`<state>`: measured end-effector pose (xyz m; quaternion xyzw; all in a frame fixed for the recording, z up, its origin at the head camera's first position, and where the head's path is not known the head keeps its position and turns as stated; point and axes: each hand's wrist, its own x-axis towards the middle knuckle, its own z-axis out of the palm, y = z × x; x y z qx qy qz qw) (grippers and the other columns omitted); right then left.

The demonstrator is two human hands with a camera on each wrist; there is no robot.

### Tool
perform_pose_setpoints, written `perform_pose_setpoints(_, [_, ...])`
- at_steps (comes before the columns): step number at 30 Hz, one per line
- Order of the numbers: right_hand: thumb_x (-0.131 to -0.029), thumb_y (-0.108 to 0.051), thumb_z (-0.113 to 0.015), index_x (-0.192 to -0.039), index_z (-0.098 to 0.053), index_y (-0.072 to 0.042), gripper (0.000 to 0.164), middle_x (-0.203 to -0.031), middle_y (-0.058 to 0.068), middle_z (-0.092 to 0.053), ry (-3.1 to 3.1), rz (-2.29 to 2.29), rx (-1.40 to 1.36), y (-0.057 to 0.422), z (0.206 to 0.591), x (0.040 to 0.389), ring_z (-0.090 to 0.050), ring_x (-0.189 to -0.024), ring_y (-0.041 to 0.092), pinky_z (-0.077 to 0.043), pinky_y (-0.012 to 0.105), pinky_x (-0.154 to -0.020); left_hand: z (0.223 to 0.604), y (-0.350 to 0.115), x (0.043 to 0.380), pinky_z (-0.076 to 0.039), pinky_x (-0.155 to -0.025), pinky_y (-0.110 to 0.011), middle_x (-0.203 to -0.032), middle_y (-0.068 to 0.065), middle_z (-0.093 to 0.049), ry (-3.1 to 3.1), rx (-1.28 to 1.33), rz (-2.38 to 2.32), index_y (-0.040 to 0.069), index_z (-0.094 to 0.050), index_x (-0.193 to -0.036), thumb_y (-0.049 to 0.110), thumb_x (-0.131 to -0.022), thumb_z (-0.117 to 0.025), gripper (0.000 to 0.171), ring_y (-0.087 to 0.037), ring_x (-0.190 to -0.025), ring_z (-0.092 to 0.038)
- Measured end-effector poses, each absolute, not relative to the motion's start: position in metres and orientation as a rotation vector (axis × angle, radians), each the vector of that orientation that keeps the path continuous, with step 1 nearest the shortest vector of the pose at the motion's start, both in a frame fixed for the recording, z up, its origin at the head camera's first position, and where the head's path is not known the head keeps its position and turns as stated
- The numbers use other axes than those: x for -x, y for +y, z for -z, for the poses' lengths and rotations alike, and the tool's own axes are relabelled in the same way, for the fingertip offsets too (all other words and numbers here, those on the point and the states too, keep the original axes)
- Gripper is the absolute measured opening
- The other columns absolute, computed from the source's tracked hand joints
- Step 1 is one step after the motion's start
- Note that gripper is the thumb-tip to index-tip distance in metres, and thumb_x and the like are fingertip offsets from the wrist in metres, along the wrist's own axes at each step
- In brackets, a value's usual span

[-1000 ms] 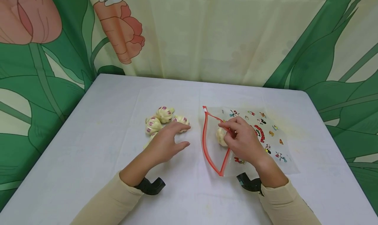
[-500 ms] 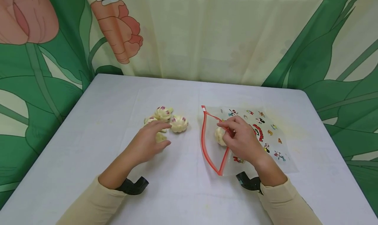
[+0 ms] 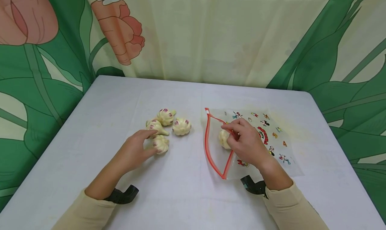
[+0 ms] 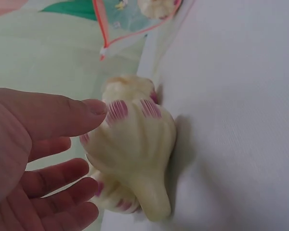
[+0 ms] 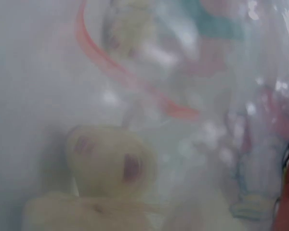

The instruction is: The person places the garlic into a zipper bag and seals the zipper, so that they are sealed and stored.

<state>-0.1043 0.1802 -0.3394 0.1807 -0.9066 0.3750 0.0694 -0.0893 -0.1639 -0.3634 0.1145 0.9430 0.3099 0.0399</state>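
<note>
Four-fingers-and-thumb spread, my left hand [image 3: 135, 149] reaches round the near garlic bulb [image 3: 161, 144], thumb tip right at its side. In the left wrist view that bulb [image 4: 135, 139] shows purple streaks and a stubby stem, and the fingers [image 4: 62, 178] stand loosely bent beside it. Behind it lie more bulbs, including one with its stem pointing right [image 3: 156, 126]. My right hand [image 3: 248, 141] pinches the upper edge of a clear zip bag [image 3: 280, 149] with a red zip strip, holding its mouth apart. One garlic bulb [image 3: 224, 138] shows inside the mouth, partly behind the fingers.
Two further garlic bulbs lie behind, one at the back [image 3: 166, 116] and one nearer the bag [image 3: 182, 126]. A white cloth covers the table [image 3: 187, 203]. A flower-printed curtain [image 3: 205, 39] hangs beyond its far edge. The right wrist view looks blurrily through the plastic [image 5: 183, 159].
My left hand has moved left and back toward me, from over the bulbs to beside the near one, uncovering the others. The right hand keeps its pinch on the zip bag.
</note>
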Motion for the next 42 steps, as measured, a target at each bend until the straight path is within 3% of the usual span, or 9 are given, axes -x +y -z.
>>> perform_pose_setpoints(12, [-0.087,0.005,-0.056,-0.11,-0.075,-0.002,0.031,-0.098,0.004,-0.056,-2.723,-1.117,-0.551,0.18,0.34,0.104,-0.05,-0.078,0.017,-0.045,0.026,-0.06,0.379,-0.17,0.093,-0.048,-0.095,-0.052,-0.124,-0.02,-0.063,2.804,-0.303,-0.956,-0.006,-0.046,-0.142,0.011,-0.088,-0.076,0.063,-0.037,-0.114,-0.061])
perform_pose_setpoints(20, [-0.087,0.005,-0.057,-0.111,-0.075,-0.002,0.031,-0.098,0.004,-0.056,-2.727,-1.111,-0.551,0.18,0.341,0.104,-0.05,-0.079,0.017,-0.045,0.027,-0.061,0.394,-0.173,0.094,-0.052,-0.087,-0.046,-0.106,-0.014,-0.069,2.798,-0.256,-0.945,-0.005,-0.056,-0.127,0.005,-0.089,-0.074,0.043,-0.03,-0.101,-0.065])
perform_pose_setpoints(31, [-0.087,0.005,-0.057,-0.111,-0.075,-0.003,0.031,-0.099,0.003,-0.056,-2.723,-1.102,-0.545,0.181,0.341,0.104,-0.05,-0.079,0.017,-0.046,0.027,-0.061,0.389,-0.162,0.093,-0.049,-0.075,-0.034,-0.093,-0.002,-0.06,2.764,-0.415,-1.051,-0.002,-0.062,-0.112,0.0,-0.084,-0.072,0.03,-0.019,-0.086,-0.056])
perform_pose_setpoints(42, [-0.087,0.005,-0.056,-0.111,-0.075,-0.002,0.031,-0.098,0.003,-0.056,-2.722,-1.114,-0.547,0.181,0.341,0.104,-0.05,-0.079,0.017,-0.045,0.027,-0.061,0.387,-0.136,0.095,-0.051,-0.07,-0.028,-0.087,0.001,-0.062,2.771,-0.56,-1.246,0.0,-0.065,-0.104,0.0,-0.084,-0.076,0.023,-0.016,-0.082,-0.058])
